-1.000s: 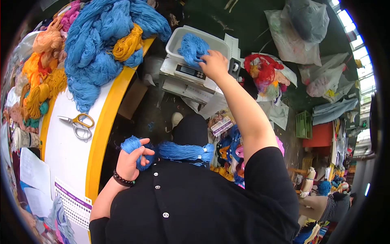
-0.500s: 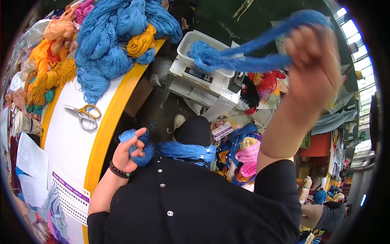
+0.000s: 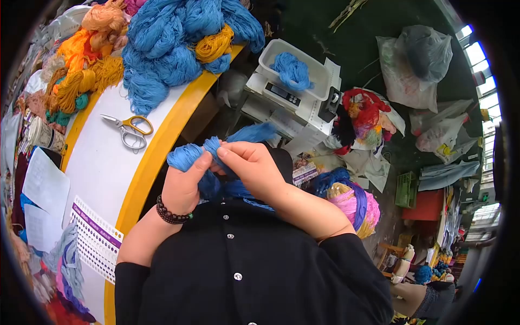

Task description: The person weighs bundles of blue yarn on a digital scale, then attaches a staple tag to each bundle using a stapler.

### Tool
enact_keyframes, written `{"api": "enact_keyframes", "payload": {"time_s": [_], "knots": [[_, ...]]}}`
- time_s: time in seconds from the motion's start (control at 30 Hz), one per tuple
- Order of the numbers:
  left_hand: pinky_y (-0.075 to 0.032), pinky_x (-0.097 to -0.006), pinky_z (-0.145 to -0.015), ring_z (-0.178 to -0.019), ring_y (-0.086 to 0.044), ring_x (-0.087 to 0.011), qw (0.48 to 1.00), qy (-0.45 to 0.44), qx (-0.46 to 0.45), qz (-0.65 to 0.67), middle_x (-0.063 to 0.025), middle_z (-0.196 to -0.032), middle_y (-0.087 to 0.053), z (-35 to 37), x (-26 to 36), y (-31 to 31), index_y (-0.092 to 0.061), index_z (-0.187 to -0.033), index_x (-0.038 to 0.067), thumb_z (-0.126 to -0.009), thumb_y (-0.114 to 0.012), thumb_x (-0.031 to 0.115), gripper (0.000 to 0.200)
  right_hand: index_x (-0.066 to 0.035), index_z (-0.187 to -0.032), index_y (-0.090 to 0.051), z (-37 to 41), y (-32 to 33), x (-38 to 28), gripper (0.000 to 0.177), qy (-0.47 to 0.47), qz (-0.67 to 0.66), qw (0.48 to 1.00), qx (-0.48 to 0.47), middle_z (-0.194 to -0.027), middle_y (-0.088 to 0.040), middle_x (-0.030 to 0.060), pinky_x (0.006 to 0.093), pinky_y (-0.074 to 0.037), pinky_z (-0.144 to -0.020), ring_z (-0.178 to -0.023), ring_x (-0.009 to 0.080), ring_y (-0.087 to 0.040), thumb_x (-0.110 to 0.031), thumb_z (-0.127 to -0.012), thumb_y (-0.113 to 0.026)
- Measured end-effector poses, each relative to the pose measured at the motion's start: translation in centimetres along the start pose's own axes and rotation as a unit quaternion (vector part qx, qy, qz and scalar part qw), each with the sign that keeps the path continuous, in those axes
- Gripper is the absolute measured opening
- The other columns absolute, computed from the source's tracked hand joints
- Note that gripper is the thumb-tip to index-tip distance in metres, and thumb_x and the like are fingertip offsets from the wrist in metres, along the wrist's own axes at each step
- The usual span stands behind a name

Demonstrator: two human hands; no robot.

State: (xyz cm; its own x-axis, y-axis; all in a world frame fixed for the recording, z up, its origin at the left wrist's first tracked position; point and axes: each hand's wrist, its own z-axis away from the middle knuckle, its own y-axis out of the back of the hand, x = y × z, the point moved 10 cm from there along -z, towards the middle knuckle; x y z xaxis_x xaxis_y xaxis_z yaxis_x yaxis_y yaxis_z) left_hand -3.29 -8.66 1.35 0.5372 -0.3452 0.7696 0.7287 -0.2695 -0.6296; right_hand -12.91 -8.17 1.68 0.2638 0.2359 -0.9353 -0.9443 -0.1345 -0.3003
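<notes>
Both hands meet in front of my chest at a bundle of blue yarn (image 3: 185,157). My left hand (image 3: 183,185) is closed round the bundle, its thumb pressed on top. With thumb and fingertips, my right hand (image 3: 246,162) pinches part of the same yarn at its right end. More blue strands hang below the hands and lie across my lap, partly hidden by them. Further off, a loose coil of blue yarn (image 3: 292,71) lies in a white tray (image 3: 266,60) on a digital scale (image 3: 283,94).
A white table (image 3: 103,157) with a yellow edge curves along the left. On it are a large blue yarn heap (image 3: 162,49), scissors (image 3: 130,131) and a printed card (image 3: 95,238). Right of the scale lie red yarn (image 3: 364,111) and plastic bags (image 3: 414,65). Another person's arm (image 3: 409,292) shows lower right.
My right hand has come down from the upper right to my left hand. The blue yarn it stretched from the tray now lies coiled there. The left hand has closed round its bundle.
</notes>
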Motion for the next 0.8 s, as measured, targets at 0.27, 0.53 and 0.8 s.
{"api": "enact_keyframes", "payload": {"time_s": [0.27, 0.53, 0.8], "knots": [[-0.046, -0.0234, -0.063, -0.064, -0.056, -0.0091, 0.969, -0.121, 0.091, -0.196, -0.0023, -0.071, -0.061, 0.5, 2.0, 1.1, -0.065, -0.089, -0.002, -0.091, -0.058, 0.009, 0.013, 0.003, -0.092, -0.063, 0.2, -0.2, 0.3, 0.022, 0.071, 0.079, 0.994, 0.015, -0.078, -0.062, -0.0007, 0.0232, -0.044, -0.065, -0.071, 0.0056, -0.052, -0.016, -0.094, -0.052], [-0.043, -0.0224, -0.06, -0.063, -0.053, -0.007, 0.946, -0.152, 0.081, -0.276, -0.0011, -0.07, -0.06, 0.3, 2.0, 0.8, -0.064, -0.087, -0.002, -0.092, -0.056, 0.009, 0.014, 0.001, -0.092, -0.064, 0.4, 0.9, 0.8, 0.019, 0.008, 0.077, 0.996, 0.035, -0.078, -0.062, -0.001, 0.0195, -0.041, -0.059, -0.069, 0.002, -0.051, -0.015, -0.094, -0.054], [-0.045, -0.0263, -0.073, -0.059, -0.052, -0.0084, 0.98, 0.078, 0.022, 0.183, 0.0032, -0.066, -0.052, -0.9, -2.3, 2.2, -0.055, -0.088, 0.007, -0.099, -0.04, 0.028, 0.028, -0.004, -0.09, -0.06, 0.9, 1.4, -1.9, 0.013, -0.064, -0.19, 0.98, -0.009, -0.081, -0.064, 0.0038, 0.0259, -0.047, -0.077, -0.08, 0.0129, -0.062, -0.017, -0.093, -0.056]]}}
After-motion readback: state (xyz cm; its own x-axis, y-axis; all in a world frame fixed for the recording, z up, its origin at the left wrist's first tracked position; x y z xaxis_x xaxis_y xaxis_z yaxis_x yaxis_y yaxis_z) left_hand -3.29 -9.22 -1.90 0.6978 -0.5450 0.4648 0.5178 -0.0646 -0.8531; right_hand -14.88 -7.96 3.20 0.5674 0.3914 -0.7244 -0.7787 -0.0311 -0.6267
